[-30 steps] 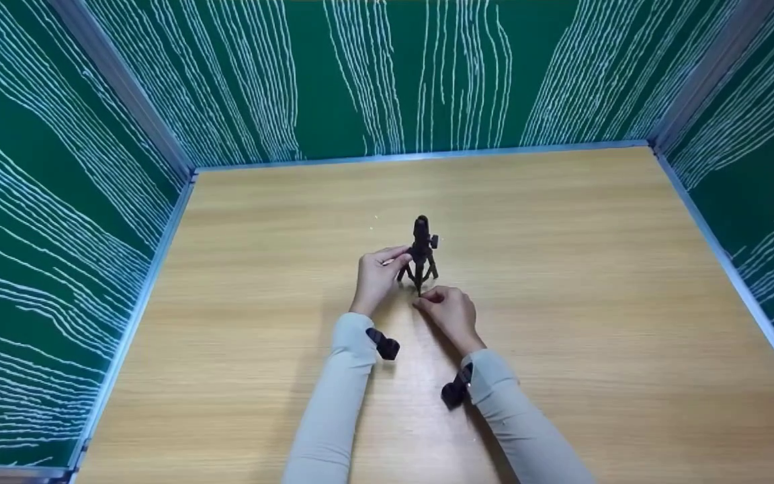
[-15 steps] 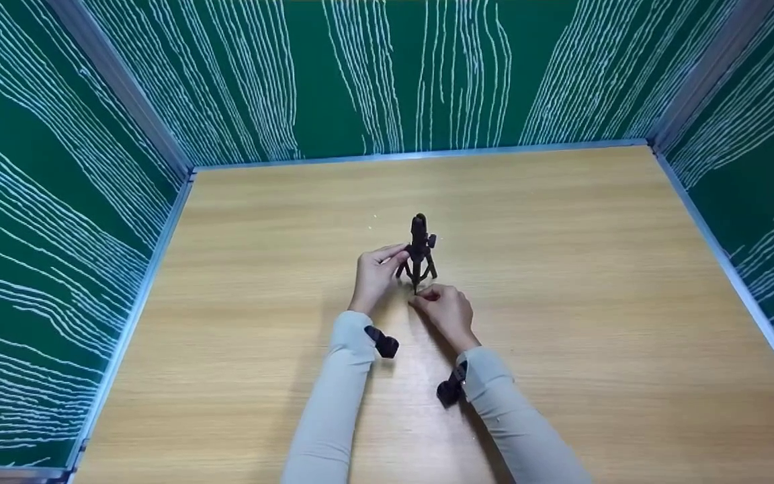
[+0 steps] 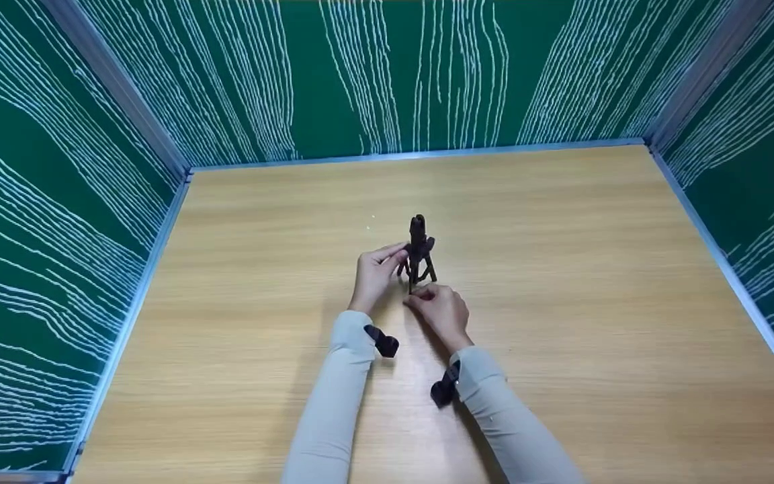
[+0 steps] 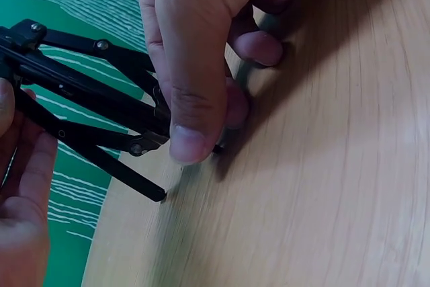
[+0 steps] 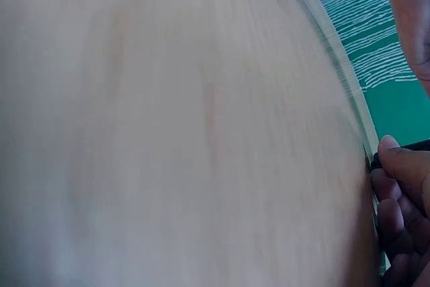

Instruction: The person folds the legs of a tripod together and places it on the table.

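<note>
A small black tripod (image 3: 418,230) is upright near the middle of the wooden table, its legs spread. My left hand (image 3: 373,277) grips it from the left, just below its head, between thumb and fingers. Low at the front, my right hand (image 3: 442,314) pinches the end of the nearest leg between thumb and forefinger. In the left wrist view, hinged braces join the tripod's legs (image 4: 111,166) to its centre post, and the right thumb covers the pinched foot. Only a dark leg tip (image 5: 377,160) shows at the fingers in the right wrist view.
The wooden table (image 3: 259,228) spreads out around both hands. Green panels (image 3: 407,74) with white wavy lines stand at the back and sides, set in a metal frame (image 3: 333,159). Black wrist cameras (image 3: 383,341) are strapped over the light sleeves.
My right hand has moved a little to the left, and the pinched leg has swung left with it. The tripod has turned slightly in my left hand, which stays almost where it was.
</note>
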Motion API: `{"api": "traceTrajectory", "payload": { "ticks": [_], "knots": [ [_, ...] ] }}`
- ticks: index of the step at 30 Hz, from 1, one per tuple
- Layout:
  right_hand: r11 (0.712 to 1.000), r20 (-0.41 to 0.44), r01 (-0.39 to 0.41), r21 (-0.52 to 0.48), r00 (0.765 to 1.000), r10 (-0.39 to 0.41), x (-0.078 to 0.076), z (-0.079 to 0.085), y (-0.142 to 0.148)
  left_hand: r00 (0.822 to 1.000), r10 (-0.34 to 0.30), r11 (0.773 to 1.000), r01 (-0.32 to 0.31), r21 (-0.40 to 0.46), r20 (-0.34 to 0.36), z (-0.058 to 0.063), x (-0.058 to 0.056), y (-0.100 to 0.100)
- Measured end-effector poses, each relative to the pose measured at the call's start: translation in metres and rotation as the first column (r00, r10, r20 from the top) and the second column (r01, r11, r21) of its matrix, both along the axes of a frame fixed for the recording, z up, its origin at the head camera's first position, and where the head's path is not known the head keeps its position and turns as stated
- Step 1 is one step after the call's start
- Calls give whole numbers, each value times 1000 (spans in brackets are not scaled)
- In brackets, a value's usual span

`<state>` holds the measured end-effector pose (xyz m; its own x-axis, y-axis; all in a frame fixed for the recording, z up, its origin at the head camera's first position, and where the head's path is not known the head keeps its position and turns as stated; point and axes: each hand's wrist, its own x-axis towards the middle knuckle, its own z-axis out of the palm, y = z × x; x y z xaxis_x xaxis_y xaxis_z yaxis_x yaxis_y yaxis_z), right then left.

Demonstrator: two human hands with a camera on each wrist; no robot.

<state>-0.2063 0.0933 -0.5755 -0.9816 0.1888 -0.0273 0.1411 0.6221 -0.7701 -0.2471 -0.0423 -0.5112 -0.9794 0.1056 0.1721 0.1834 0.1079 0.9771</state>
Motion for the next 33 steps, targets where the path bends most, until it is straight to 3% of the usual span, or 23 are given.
{"api": "traceTrajectory", "payload": {
  "ticks": [10,23,33],
  "knots": [
    [1000,13,16,-5,1000,-16,0,-1,-2,999,-12,998,9,60,38,-5,-3,1],
    [1000,18,14,-18,1000,-14,2,0,-1,998,53,998,-54,27,43,-8,9,0],
    [982,-49,-20,-185,999,11,1,-4,11,996,88,992,-91,90,30,-27,28,0]
  ]
}}
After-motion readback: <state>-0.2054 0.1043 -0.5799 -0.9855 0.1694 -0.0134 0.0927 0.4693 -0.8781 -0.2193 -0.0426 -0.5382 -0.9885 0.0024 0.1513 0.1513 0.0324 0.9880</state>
